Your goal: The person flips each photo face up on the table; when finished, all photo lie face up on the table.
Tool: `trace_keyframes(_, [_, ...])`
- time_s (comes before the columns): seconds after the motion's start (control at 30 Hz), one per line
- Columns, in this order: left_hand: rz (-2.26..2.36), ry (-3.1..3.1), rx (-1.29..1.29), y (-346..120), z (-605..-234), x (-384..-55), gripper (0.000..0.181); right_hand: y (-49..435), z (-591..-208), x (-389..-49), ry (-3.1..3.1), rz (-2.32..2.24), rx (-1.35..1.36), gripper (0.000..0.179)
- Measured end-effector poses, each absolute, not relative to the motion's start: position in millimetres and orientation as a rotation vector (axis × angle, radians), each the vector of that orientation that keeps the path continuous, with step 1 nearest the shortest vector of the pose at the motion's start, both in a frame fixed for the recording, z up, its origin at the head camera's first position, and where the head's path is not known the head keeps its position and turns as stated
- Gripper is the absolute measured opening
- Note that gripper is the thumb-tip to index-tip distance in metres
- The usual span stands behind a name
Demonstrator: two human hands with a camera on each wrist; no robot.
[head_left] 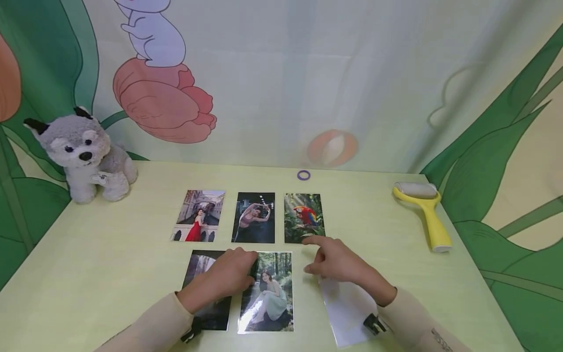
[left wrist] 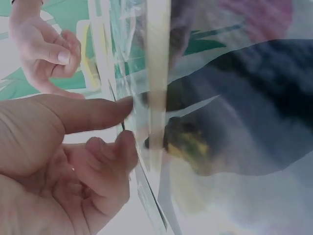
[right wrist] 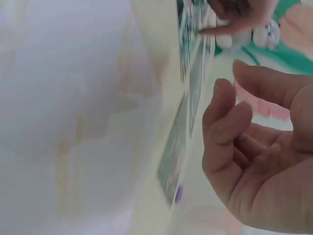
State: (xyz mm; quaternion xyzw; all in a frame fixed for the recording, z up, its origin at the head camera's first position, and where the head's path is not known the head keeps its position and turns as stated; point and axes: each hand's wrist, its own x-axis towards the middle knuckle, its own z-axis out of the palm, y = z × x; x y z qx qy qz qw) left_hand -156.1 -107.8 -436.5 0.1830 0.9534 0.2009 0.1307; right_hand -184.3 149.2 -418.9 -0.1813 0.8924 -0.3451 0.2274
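In the head view my left hand (head_left: 233, 269) is at the upper left edge of a glossy photo (head_left: 274, 293) of a seated person in a forest. Its thumb and fingertips pinch that edge, seen close up in the left wrist view. Left of it lies a dark photo (head_left: 220, 318), partly covered by the hand and sleeve. My right hand (head_left: 336, 259) holds nothing, its index finger stretched toward the lower edge of the parrot photo (head_left: 303, 217) and its thumb apart. Beneath the right wrist lies a white sheet (head_left: 347, 313), partly hidden by the arm.
A photo with a red dress (head_left: 198, 215) and one of a stretching person (head_left: 253, 217) complete the back row. Behind them lies a purple ring (head_left: 303, 175). A plush husky (head_left: 88, 156) sits at the back left, a yellow lint roller (head_left: 428, 215) lies at the right.
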Motion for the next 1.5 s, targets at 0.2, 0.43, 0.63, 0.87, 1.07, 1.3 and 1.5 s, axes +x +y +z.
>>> trace_keyframes(0.2, [0.581,2.891,0.72,-105,-435,-158,0.039,188,-421,-197,2.548,-0.983,-0.591,0.056])
trace_keyframes(0.43, [0.553,2.955,1.043,-92,-437,-159,0.039,222,-431,-202,2.646,-0.966,-0.503,0.054])
trace_keyframes(0.63, [0.112,2.728,1.432,-68,-442,-153,0.051,244,-435,-200,2.67,-0.918,-0.546,0.054])
trace_keyframes(0.87, [-0.05,2.518,1.744,-43,-451,-139,0.058,257,-440,-196,2.661,-0.941,-0.587,0.056])
trace_keyframes(1.07, [-0.119,2.402,1.88,-30,-453,-130,0.06,258,-443,-193,2.663,-0.924,-0.582,0.057])
trace_keyframes(1.3, [-0.243,2.381,1.929,-26,-452,-126,0.063,251,-444,-192,2.723,-0.811,-0.611,0.057])
trace_keyframes(1.5, [-0.293,2.383,1.939,-26,-453,-126,0.066,248,-446,-191,2.767,-0.728,-0.677,0.059])
